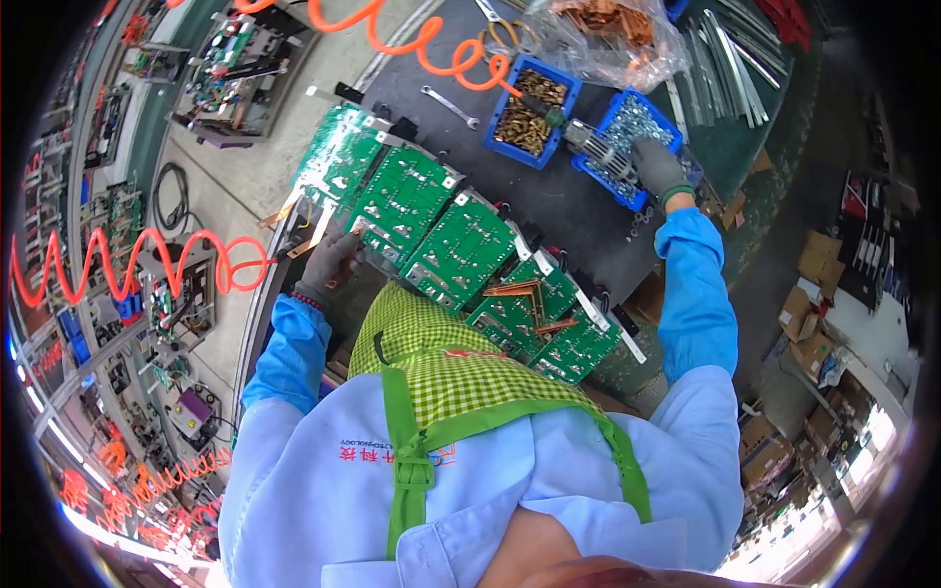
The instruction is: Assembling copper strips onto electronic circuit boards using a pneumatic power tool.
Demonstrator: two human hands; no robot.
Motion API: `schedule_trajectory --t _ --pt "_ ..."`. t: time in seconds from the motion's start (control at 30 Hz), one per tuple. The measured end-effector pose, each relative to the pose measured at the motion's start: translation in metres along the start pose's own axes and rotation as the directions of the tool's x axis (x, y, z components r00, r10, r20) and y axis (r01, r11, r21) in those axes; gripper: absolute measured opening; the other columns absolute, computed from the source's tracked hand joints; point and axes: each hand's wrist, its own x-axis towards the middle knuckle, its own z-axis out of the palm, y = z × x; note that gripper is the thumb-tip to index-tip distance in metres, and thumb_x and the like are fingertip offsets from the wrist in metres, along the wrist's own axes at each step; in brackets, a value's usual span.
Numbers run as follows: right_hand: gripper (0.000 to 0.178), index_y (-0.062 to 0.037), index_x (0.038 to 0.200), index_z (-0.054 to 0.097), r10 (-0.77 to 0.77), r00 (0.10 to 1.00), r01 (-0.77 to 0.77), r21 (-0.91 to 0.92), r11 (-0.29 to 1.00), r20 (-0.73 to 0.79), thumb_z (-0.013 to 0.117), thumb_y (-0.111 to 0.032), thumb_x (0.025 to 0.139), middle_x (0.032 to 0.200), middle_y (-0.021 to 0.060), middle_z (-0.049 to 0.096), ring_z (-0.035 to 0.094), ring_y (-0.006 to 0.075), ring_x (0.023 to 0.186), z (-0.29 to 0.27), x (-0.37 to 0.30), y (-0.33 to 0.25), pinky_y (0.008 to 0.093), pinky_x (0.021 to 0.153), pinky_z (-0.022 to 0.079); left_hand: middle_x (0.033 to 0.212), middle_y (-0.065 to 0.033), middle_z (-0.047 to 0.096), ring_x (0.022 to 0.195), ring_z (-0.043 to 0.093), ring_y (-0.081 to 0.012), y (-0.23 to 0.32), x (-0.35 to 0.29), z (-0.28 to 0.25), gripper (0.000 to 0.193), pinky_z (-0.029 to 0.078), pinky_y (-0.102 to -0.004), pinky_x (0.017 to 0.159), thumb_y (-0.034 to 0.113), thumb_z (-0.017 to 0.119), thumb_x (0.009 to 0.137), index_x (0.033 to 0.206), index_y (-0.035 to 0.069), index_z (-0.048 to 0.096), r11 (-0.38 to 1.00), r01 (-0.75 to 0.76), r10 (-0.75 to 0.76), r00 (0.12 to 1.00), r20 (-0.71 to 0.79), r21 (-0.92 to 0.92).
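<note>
My left hand (331, 263), in a grey glove, has its fingers curled at the near left corner of a green circuit board (404, 201). Whatever may be between those fingers is too small to make out. Farther right, my grey-gloved right hand (661, 167) is closed at the lower end of a metallic air screwdriver (606, 155); its fingertips are hidden. Both are over a blue bin (641, 203) of silvery screws (637, 120). Several green boards stand in a slanting row before me, with copper strips (520, 290) lying on the nearer ones.
A second blue bin (517, 155) holds brass-coloured fasteners. A wrench (451, 107), scissors (503, 31) and a plastic bag (608, 44) of copper parts lie on the dark table. Metal strips (727, 73) are at far right. An orange coiled hose (431, 61) hangs across the top.
</note>
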Motion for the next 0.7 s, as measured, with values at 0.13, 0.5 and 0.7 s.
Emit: schedule_trajectory --t 0.13,0.5,0.7 --pt "0.037 -0.0073 0.118 0.057 0.042 0.998 -0.043 0.02 0.999 0.052 0.05 -0.014 0.083 0.107 0.021 0.061 0.058 0.038 0.101 0.006 0.006 -0.006 0.046 0.089 0.044 0.065 0.0019 0.053 0.051 0.047 -0.0059 -0.003 -0.004 0.001 0.022 0.037 -0.0189 0.047 0.027 0.063 0.088 0.094 0.006 0.059 0.993 -0.083 0.087 0.995 -0.047 0.078" --pt "0.035 -0.0054 0.113 0.06 0.071 0.994 -0.074 0.033 0.997 0.079 0.055 -0.015 0.079 0.11 0.0208 0.061 0.057 0.0373 0.103 -0.01 0.01 -0.013 0.0442 0.09 0.044 0.064 0.0016 0.056 0.048 0.049 -0.0046 0.0 -0.003 0.003 0.022 0.037 -0.017 0.042 0.029 0.063 0.089 0.086 0.007 0.06 0.985 -0.053 0.057 0.998 -0.019 0.162" --pt "0.024 -0.0098 0.101 0.064 0.149 0.989 -0.149 -0.014 0.989 0.005 0.054 -0.018 0.081 0.1 0.0189 0.064 0.06 0.0375 0.095 -0.001 0.015 -0.001 0.0459 0.083 0.047 0.062 -0.0013 0.055 0.046 0.048 -0.0058 0.006 0.002 -0.002 0.022 0.035 -0.0183 0.038 0.026 0.061 0.088 0.082 0.006 0.057 0.986 -0.068 0.061 0.997 0.048 0.154"
